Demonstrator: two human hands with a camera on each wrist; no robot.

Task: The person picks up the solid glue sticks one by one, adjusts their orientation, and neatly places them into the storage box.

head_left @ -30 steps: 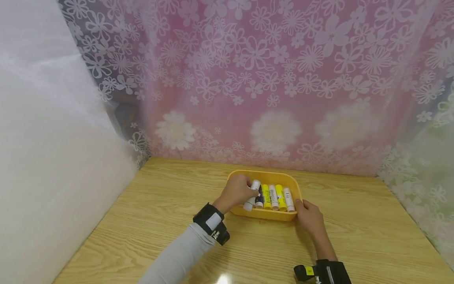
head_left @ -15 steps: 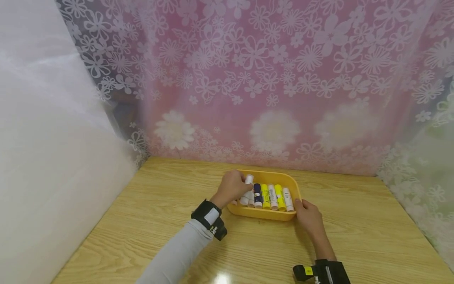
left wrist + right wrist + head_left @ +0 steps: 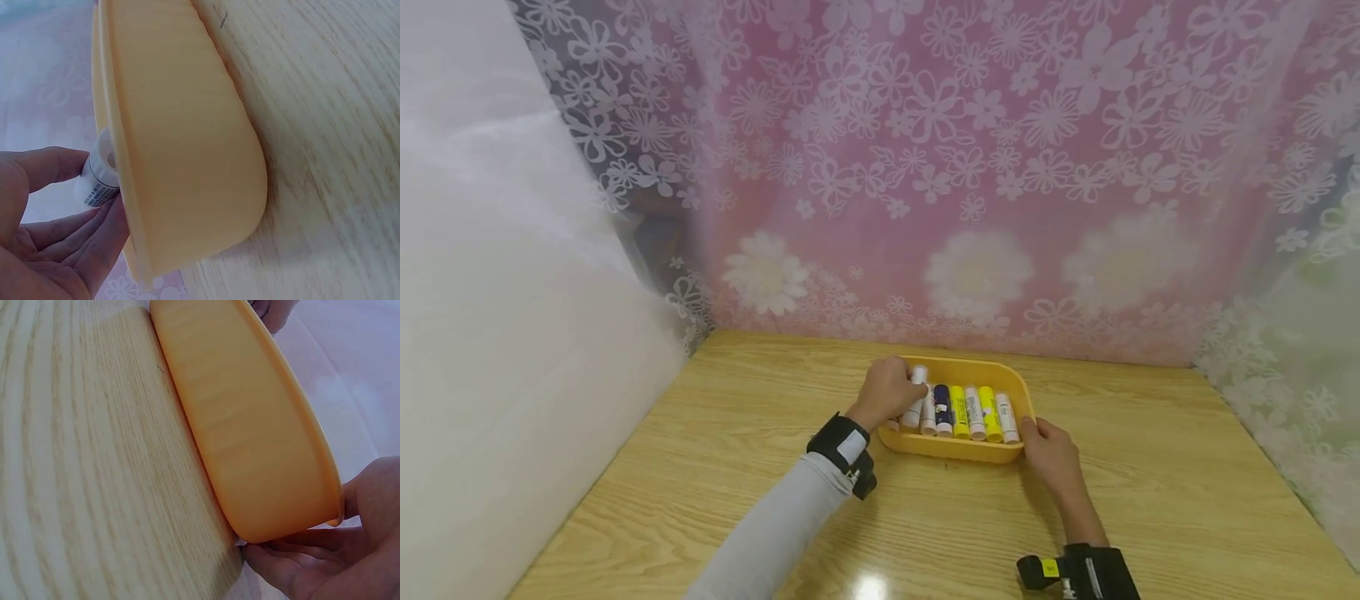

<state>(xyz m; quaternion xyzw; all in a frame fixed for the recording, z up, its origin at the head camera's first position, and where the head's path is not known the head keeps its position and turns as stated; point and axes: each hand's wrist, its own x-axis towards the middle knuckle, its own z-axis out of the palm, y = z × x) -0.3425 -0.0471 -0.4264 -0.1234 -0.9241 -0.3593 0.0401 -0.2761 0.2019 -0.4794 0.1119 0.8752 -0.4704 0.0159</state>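
A yellow plastic basket [image 3: 951, 450] holds a row of glue sticks lying side by side. My left hand [image 3: 883, 393] pinches a white glue stick [image 3: 918, 375] between thumb and fingers at the basket's left end. In the left wrist view, an end of that glue stick [image 3: 101, 165] shows just over the rim, with printed lines on its side. Right of it lie a dark blue glue stick [image 3: 943, 408], yellow ones and more white ones. My right hand [image 3: 1054, 457] grips the basket's near right corner, thumb at the rim and fingers under the outer wall, as the right wrist view shows.
The basket stands on a wood-grain table [image 3: 760, 433]. Behind it hangs a pink floral curtain [image 3: 880, 208], with a white sheet [image 3: 512, 292] along the left side. Each wrist wears a black strap with a small camera.
The left hand has shifted left with the white glue stick and set it more in line with the row. The dark blue glue stick is now uncovered. The right hand stays on the corner.
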